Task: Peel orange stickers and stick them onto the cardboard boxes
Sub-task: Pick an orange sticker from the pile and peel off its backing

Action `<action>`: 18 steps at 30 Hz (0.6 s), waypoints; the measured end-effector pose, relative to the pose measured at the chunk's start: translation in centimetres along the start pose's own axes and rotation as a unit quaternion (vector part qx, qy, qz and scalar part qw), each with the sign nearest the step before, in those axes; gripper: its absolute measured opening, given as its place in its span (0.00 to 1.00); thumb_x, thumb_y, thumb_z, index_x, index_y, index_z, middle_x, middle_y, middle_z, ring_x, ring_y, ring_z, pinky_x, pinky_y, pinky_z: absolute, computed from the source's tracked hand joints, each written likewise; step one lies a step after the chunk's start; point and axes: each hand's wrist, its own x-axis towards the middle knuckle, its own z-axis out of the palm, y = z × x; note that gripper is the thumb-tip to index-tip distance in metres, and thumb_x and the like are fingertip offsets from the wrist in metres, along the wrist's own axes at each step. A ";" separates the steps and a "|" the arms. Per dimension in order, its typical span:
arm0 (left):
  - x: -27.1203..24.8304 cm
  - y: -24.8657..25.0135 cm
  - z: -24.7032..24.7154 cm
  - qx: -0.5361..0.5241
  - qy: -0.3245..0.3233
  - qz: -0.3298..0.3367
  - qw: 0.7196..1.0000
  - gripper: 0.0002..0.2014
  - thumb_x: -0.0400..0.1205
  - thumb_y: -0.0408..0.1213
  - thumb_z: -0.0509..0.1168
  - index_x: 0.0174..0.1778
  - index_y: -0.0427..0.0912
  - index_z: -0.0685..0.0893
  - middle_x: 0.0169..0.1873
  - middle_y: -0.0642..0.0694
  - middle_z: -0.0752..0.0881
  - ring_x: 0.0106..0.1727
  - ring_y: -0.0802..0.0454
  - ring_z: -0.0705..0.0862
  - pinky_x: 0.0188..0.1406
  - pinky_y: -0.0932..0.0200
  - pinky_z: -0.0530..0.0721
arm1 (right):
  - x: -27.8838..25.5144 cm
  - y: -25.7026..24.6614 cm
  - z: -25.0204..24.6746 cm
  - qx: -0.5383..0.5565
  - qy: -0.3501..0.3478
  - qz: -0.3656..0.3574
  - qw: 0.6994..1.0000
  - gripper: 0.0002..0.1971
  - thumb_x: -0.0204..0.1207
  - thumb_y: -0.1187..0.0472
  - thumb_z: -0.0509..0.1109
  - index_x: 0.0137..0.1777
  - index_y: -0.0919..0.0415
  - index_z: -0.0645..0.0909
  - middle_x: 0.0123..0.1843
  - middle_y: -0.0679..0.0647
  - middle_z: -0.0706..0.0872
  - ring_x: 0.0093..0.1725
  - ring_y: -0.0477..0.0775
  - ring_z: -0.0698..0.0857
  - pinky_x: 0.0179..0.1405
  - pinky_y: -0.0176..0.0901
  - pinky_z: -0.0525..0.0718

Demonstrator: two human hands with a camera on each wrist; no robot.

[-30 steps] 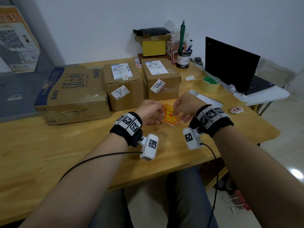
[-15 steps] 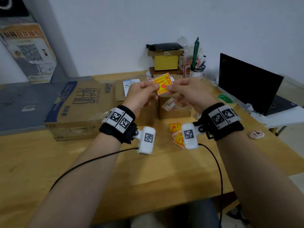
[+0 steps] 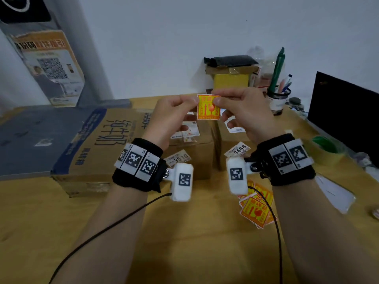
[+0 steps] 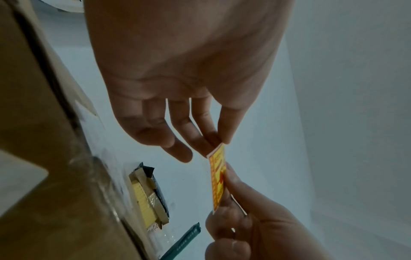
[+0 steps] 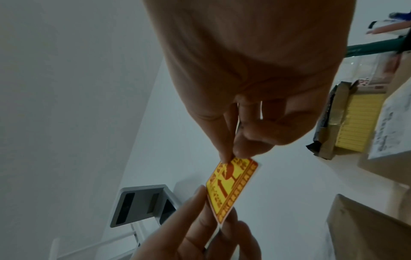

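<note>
An orange-and-yellow sticker [image 3: 208, 107] is held up in the air above the boxes, between both hands. My left hand [image 3: 174, 114] pinches its left upper corner, and my right hand [image 3: 242, 111] pinches its right upper corner. The left wrist view shows the sticker [image 4: 218, 177] edge-on between thumb and forefinger. In the right wrist view the sticker [image 5: 233, 186] faces the camera. A loose pile of orange stickers [image 3: 256, 208] lies on the table under my right wrist. Three cardboard boxes stand behind: a large one [image 3: 98, 148] at left, a middle one [image 3: 192, 148], a right one [image 3: 229, 140].
A wooden table [image 3: 184, 242] carries a yellow box stack [image 3: 231, 76], a pen cup [image 3: 279, 99], a tape roll [image 3: 326, 148] and a black laptop [image 3: 344, 115] at right. A white card [image 3: 334, 193] lies near my right wrist. Cables trail from both wrist cameras.
Both hands have lifted one sticker from the pile on the table up to chest height above the boxes. It has turned from tilted to upright.
</note>
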 end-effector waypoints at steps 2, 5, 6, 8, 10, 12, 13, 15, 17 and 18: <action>0.3 -0.3 -0.2 0.008 0.005 0.004 1.000 0.09 0.86 0.44 0.67 0.51 0.48 0.92 0.41 0.53 0.94 0.38 0.60 0.91 0.37 0.59 0.85 | 0.2 0.3 0.2 -0.002 -0.007 -0.011 1.000 0.10 0.81 0.66 0.76 0.60 0.58 0.90 0.41 0.57 0.92 0.26 0.47 0.82 0.20 0.39 0.77; 0.6 -1.0 -0.2 0.032 0.009 0.010 0.999 0.08 0.86 0.43 0.67 0.45 0.50 0.91 0.41 0.52 0.94 0.38 0.60 0.90 0.37 0.60 0.85 | 0.4 1.0 0.1 -0.011 -0.001 -0.033 0.999 0.12 0.79 0.67 0.77 0.61 0.57 0.89 0.45 0.65 0.93 0.26 0.49 0.82 0.19 0.39 0.77; 0.7 -1.3 -0.2 0.037 0.011 0.014 0.999 0.08 0.86 0.42 0.67 0.44 0.50 0.90 0.42 0.51 0.94 0.38 0.59 0.90 0.37 0.60 0.85 | 0.5 1.0 0.1 -0.022 0.001 -0.039 0.999 0.12 0.78 0.67 0.78 0.61 0.57 0.89 0.46 0.65 0.93 0.26 0.49 0.83 0.19 0.40 0.77; 0.8 -1.6 0.0 0.022 0.019 0.018 0.999 0.07 0.86 0.41 0.67 0.44 0.49 0.90 0.43 0.49 0.93 0.37 0.59 0.90 0.36 0.61 0.85 | 0.7 1.1 -0.1 -0.055 0.010 -0.050 0.997 0.12 0.77 0.64 0.79 0.59 0.55 0.88 0.46 0.60 0.93 0.27 0.47 0.84 0.20 0.39 0.78; 0.9 -1.7 0.1 -0.002 0.038 0.024 0.999 0.07 0.86 0.39 0.67 0.45 0.47 0.90 0.42 0.48 0.93 0.34 0.59 0.89 0.32 0.63 0.85 | 0.9 1.0 0.0 -0.091 0.032 -0.076 0.992 0.10 0.75 0.61 0.81 0.54 0.53 0.88 0.44 0.57 0.91 0.31 0.46 0.83 0.25 0.39 0.80; 1.0 -1.5 0.2 -0.013 0.058 0.036 0.998 0.06 0.85 0.37 0.69 0.45 0.45 0.90 0.39 0.49 0.93 0.32 0.57 0.90 0.30 0.63 0.85 | 0.9 0.9 0.4 -0.120 0.040 -0.100 0.987 0.05 0.73 0.58 0.82 0.47 0.51 0.89 0.41 0.63 0.90 0.35 0.51 0.85 0.35 0.45 0.85; 1.0 -1.4 0.2 -0.017 0.066 0.045 0.997 0.05 0.84 0.37 0.70 0.45 0.44 0.90 0.37 0.50 0.93 0.31 0.57 0.90 0.30 0.62 0.86 | 0.7 0.8 0.7 -0.128 0.034 -0.106 0.986 0.04 0.73 0.57 0.82 0.44 0.50 0.90 0.39 0.63 0.89 0.36 0.53 0.85 0.39 0.48 0.86; 1.0 -1.2 0.2 -0.025 0.076 0.061 0.995 0.04 0.83 0.36 0.71 0.43 0.44 0.90 0.35 0.51 0.91 0.30 0.58 0.89 0.31 0.61 0.87 | 0.3 0.6 1.1 -0.140 0.021 -0.115 0.983 0.02 0.74 0.56 0.82 0.42 0.51 0.91 0.35 0.60 0.87 0.35 0.49 0.82 0.39 0.43 0.84; 1.0 -1.1 0.2 -0.027 0.074 0.062 0.995 0.04 0.83 0.35 0.71 0.42 0.46 0.90 0.34 0.52 0.91 0.30 0.60 0.88 0.32 0.61 0.88 | -0.1 0.5 1.2 -0.150 0.019 -0.124 0.981 0.02 0.75 0.57 0.81 0.43 0.53 0.92 0.35 0.63 0.86 0.34 0.47 0.80 0.37 0.38 0.80; 1.0 -1.2 0.2 -0.029 0.068 0.060 0.995 0.04 0.82 0.35 0.71 0.43 0.46 0.90 0.34 0.53 0.90 0.30 0.61 0.88 0.33 0.60 0.89 | -0.2 0.4 1.2 -0.153 0.019 -0.128 0.980 0.02 0.75 0.57 0.81 0.43 0.54 0.92 0.36 0.66 0.87 0.34 0.47 0.79 0.36 0.36 0.79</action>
